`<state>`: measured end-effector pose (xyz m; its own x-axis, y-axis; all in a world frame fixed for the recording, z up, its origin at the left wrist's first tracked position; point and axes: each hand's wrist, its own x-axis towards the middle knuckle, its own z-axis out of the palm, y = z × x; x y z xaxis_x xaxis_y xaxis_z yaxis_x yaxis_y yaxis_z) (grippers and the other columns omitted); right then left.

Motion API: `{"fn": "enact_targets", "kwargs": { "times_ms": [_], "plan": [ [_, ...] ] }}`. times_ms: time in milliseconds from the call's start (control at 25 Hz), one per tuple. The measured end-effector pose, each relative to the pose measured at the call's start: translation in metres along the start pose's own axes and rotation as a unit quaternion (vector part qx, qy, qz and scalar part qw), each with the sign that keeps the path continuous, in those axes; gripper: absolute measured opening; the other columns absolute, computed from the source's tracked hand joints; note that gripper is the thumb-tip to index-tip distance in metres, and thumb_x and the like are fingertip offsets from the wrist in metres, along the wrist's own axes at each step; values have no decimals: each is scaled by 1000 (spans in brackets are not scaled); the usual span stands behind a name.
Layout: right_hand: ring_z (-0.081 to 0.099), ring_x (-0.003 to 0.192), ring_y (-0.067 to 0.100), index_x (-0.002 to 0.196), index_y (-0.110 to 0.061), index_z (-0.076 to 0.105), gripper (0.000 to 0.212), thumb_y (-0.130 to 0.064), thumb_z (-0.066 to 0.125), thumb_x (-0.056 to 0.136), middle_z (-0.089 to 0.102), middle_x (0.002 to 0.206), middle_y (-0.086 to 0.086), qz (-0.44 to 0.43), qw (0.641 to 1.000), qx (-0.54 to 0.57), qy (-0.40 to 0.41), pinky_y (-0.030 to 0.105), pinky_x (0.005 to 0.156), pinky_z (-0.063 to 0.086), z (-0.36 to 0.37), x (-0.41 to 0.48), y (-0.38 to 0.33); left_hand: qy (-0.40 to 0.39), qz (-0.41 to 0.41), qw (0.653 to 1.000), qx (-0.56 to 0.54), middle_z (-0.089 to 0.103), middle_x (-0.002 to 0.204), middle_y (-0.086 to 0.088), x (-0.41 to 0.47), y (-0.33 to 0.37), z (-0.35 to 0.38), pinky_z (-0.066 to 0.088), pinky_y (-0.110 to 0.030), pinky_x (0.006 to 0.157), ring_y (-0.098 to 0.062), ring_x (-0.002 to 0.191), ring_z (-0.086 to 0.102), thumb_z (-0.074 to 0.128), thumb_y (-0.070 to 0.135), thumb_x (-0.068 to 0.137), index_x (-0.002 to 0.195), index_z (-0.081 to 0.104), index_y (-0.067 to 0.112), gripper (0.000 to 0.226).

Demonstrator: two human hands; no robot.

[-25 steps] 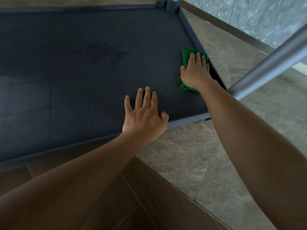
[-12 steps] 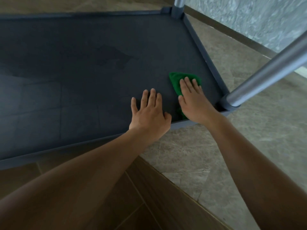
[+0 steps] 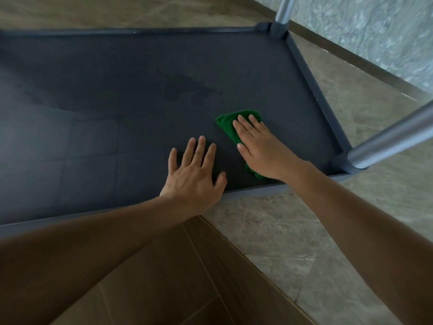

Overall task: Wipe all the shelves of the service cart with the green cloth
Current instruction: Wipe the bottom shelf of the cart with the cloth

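Presently listed: dark shelf [image 3: 117,109] of the cart, raised rim, holding only the green cloth [image 3: 228,127] near its right front corner. Right hand [image 3: 262,148], fingers flat, presses the cloth down, likely for wiping. Left hand [image 3: 194,177], fingers spread flat on the shelf, apparently bracing. Metal post [image 3: 393,137] at the corner; floor [image 3: 269,231] beneath.

L hand [image 3: 194,177] & R hand [image 3: 264,153] both bare, nails short where visible. Forearms [image 3: 93,242] bare too, right down to the near frame edge.
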<state>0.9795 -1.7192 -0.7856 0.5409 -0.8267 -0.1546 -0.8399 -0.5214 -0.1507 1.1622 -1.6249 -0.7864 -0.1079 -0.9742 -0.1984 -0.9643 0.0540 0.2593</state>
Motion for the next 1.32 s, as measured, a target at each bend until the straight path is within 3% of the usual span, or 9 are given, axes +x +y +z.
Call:
{"fn": "enact_targets", "kwargs": {
  "times_ms": [440, 880, 1120, 1320],
  "plan": [
    [-2, 146, 29, 151, -8, 5, 56, -29, 22, 102, 2, 160, 10, 86, 996, 25, -5, 41, 119, 1, -22, 143, -26, 26, -10, 1000, -5, -7, 161, 4, 10, 1, -5, -8, -46, 118, -12, 146, -13, 26, 53, 93, 153, 5, 26, 70],
    [-4, 146, 26, 151, -7, 6, 56, -26, 25, 102, 3, 159, 9, 10, 999, 42, 10, 37, 119, 0, -2, 34, -45, 70, -46, 996, -25, 6, 161, -2, 0, 6, -10, 0, -39, 120, -16, 148, -1, 31, 42, 95, 153, 14, 16, 66],
    [-5, 146, 22, 151, -9, 7, 55, -27, 25, 102, 2, 160, 7, 1, 1000, 29, 7, 35, 119, -1, 7, 6, -55, -28, -5, 1000, 2, -4, 161, -3, 9, -11, -22, -2, -37, 119, -18, 148, -7, 23, 42, 100, 153, 2, 13, 64],
    [-3, 146, 23, 151, -9, 8, 56, -30, 24, 102, 4, 160, 7, 4, 1000, 16, 22, 34, 118, -1, 9, 20, -58, -9, -5, 1000, 16, -12, 160, 7, -12, -38, -13, -10, -40, 118, -9, 145, -16, 13, 47, 99, 153, -3, 23, 61]
  ]
}}
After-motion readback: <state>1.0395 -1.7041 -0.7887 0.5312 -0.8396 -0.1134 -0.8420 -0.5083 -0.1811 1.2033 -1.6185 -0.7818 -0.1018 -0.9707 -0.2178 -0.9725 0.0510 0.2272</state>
